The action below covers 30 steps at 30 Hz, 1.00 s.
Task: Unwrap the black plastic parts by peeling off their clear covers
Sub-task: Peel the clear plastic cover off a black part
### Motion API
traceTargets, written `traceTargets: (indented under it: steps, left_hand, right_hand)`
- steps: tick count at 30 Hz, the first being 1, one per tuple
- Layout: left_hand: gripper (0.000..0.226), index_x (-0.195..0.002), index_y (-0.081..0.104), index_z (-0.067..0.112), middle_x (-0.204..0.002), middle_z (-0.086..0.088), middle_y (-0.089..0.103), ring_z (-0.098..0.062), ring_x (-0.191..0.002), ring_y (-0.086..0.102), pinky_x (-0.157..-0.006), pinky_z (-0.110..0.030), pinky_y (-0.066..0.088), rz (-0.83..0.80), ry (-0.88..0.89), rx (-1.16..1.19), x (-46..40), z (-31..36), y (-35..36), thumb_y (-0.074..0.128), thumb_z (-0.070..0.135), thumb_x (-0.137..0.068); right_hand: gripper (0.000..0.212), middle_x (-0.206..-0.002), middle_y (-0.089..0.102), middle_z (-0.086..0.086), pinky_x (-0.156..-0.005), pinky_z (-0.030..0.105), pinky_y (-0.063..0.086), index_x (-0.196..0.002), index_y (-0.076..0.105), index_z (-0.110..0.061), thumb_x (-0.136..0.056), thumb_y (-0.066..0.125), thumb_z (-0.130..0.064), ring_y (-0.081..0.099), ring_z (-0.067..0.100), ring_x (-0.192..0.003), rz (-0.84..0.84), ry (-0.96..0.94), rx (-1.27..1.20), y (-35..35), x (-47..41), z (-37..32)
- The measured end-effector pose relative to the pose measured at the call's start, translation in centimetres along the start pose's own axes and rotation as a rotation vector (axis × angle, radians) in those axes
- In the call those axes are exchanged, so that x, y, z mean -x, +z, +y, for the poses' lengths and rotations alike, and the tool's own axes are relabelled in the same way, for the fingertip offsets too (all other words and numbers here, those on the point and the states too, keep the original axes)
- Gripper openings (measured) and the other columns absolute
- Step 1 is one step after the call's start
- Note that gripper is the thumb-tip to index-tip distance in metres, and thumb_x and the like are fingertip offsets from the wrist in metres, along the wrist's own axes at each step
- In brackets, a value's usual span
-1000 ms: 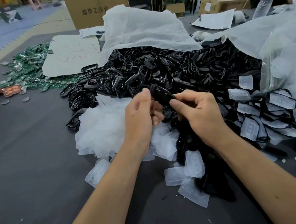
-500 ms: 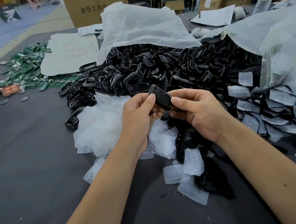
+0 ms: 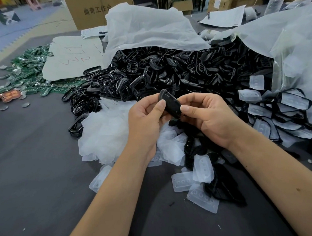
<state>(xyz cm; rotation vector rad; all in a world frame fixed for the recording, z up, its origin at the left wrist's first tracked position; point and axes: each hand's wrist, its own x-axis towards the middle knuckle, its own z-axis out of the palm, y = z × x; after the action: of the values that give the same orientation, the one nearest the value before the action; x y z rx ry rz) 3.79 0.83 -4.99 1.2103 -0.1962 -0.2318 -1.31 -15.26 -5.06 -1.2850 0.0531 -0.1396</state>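
I hold one black part (image 3: pixel 170 105) up between both hands, just above the table's (image 3: pixel 36 180) centre. My left hand (image 3: pixel 146 118) pinches its 9 o'clock edge with the thumb, my right hand (image 3: pixel 209 115) its 3 o'clock edge; the fingers behind it are hidden. Whether a clear cover is on it I cannot tell. Below my hands at 6 o'clock lie peeled covers (image 3: pixel 201 184), some half under black pieces. At 9 o'clock is a white heap (image 3: pixel 105 132) of them. At 12 o'clock the black pile (image 3: pixel 167 73) runs under a sheet (image 3: pixel 146 31). Wrapped parts (image 3: pixel 279 114) at 3 o'clock are cut off by the frame edge. Green boards (image 3: pixel 30 70) lie at 10 o'clock, blurred.
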Motion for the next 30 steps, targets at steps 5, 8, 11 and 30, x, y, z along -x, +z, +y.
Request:
traceTargets:
  steps: [5,8,11,30]
  left_hand:
    - [0.016,-0.11,0.071,0.002,-0.096,-0.01,0.079,-0.02,-0.093,0.076,-0.08,-0.028,0.061,-0.022,0.033,-0.026,0.1,-0.2,0.1,0.058,-0.004,-0.102]
    - [0.015,-0.106,0.072,0.008,-0.098,-0.013,0.079,-0.022,-0.096,0.077,-0.083,-0.028,0.061,-0.045,0.042,-0.024,0.1,-0.2,0.1,0.061,-0.001,-0.101]
    - [0.014,-0.105,0.073,0.009,-0.096,-0.012,0.079,-0.019,-0.091,0.076,-0.081,-0.027,0.06,-0.041,0.047,-0.031,0.0,-0.3,0.1,0.063,0.0,-0.1]
    - [0.011,-0.089,0.076,0.0,-0.077,-0.01,0.076,-0.018,-0.068,0.074,-0.063,-0.023,0.059,0.069,-0.02,-0.072,0.1,-0.2,0.2,0.07,0.005,-0.097]
  right_hand:
    - [0.035,-0.112,0.073,0.016,-0.102,0.045,0.057,-0.12,0.072,-0.007,-0.095,0.058,0.013,0.07,0.029,-0.107,0.018,-0.105,0.076,0.2,0.2,0.4]
    - [0.041,-0.112,0.074,0.013,-0.103,0.044,0.056,-0.125,0.071,-0.008,-0.094,0.06,0.016,0.071,0.027,-0.11,0.069,-0.171,0.142,0.2,0.1,0.5]
    - [0.041,-0.118,0.075,0.014,-0.099,0.037,0.057,-0.127,0.07,-0.008,-0.095,0.058,0.016,0.071,0.027,-0.114,0.05,-0.173,0.11,0.0,0.0,0.4]
    - [0.042,-0.099,0.077,0.001,-0.088,0.026,0.057,-0.108,0.079,-0.005,-0.083,0.057,0.021,0.07,0.014,-0.099,0.055,-0.905,1.147,0.8,0.9,-0.9]
